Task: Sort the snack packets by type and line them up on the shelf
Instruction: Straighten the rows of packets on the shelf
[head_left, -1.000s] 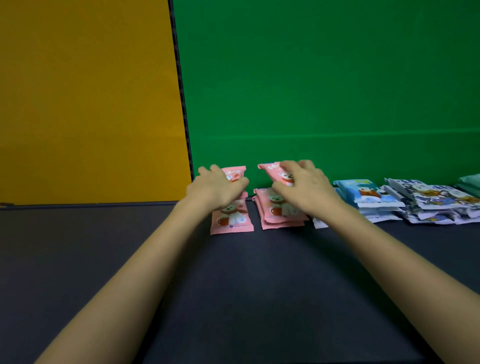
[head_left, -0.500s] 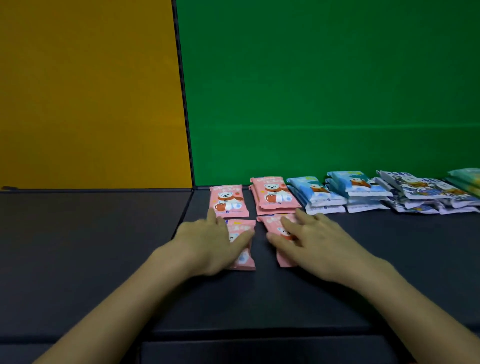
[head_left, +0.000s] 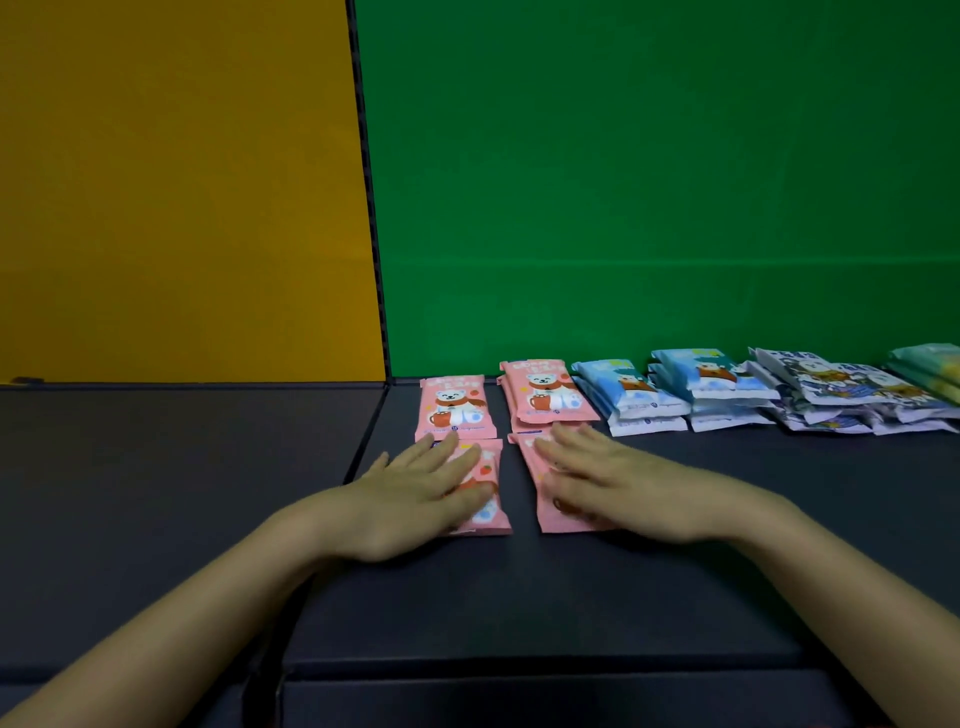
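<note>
Two pink bear snack packets lie flat on the dark shelf (head_left: 571, 587) in a front row. My left hand (head_left: 415, 493) rests flat on the left front pink packet (head_left: 491, 512), fingers straight. My right hand (head_left: 602, 480) lies flat on the right front pink packet (head_left: 545, 514). Behind them, against the green wall, lie another pink packet (head_left: 455, 408) and a small pink stack (head_left: 545, 389). To the right follow light blue packet stacks (head_left: 631, 397), a second blue stack (head_left: 711, 379), white-and-navy packets (head_left: 836, 395) and green packets (head_left: 930, 364) at the frame edge.
A yellow panel (head_left: 176, 192) and a green panel (head_left: 660, 171) form the back wall, split by a dark seam. A second dark shelf section (head_left: 171, 467) lies to the left. The shelf's front edge (head_left: 519, 670) runs below my forearms.
Both hands drew one pink packet each from the back row toward me and laid them flat in front. Since half a second ago the hands have barely moved.
</note>
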